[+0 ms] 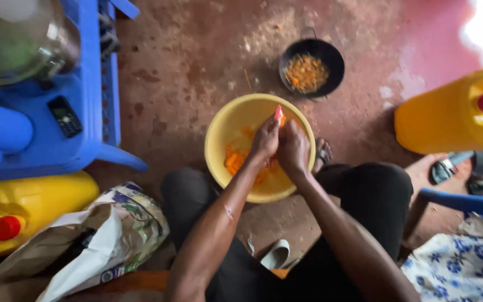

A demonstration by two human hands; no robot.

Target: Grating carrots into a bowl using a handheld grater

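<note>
Red, worn concrete floor (197,67) carries everything; the person sits low over it, knees apart. Both hands meet above a yellow bowl (219,134). The left hand (265,140) is curled closed around a pink-handled tool (278,113), likely a peeler or small knife, its tip poking up at 12 o'clock. The right hand (293,148) is closed too, pressed against the left; a sliver of orange shows between them, probably a carrot, though most of it is hidden. Orange pieces (235,161) lie in the bowl at 9 o'clock of the hands. It looks like cutting or scraping mid-way, with shavings falling into the bowl; the next stroke would need the piece turned and held firm, fingers clear of the blade. At 1 o'clock sits a black pan (331,56) of orange scraps. Yellow jerrycans stand at 3 (448,117) and 8 o'clock (34,201); a blue chair (85,112) at 10.
</note>
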